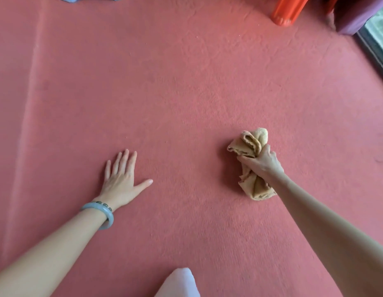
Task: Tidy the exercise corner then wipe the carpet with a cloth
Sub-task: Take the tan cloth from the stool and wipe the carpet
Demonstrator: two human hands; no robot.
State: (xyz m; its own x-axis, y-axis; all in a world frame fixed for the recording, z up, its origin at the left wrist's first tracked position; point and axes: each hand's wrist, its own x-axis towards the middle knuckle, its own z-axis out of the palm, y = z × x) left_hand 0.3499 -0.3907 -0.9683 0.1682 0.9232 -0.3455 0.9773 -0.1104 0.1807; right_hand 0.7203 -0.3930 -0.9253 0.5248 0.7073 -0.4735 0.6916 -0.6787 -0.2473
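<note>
Low on the right, the right hand (262,162) clenches a bunched tan cloth (251,166) around its middle, folds spilling out ahead of and behind the fist onto the carpet (186,93). To the left, the left hand (122,179) lies flat, fingers spread, a pale bangle (100,213) on the wrist. Beyond, the red pile runs to an orange plastic leg (287,11) and a purple seat (355,16).
</note>
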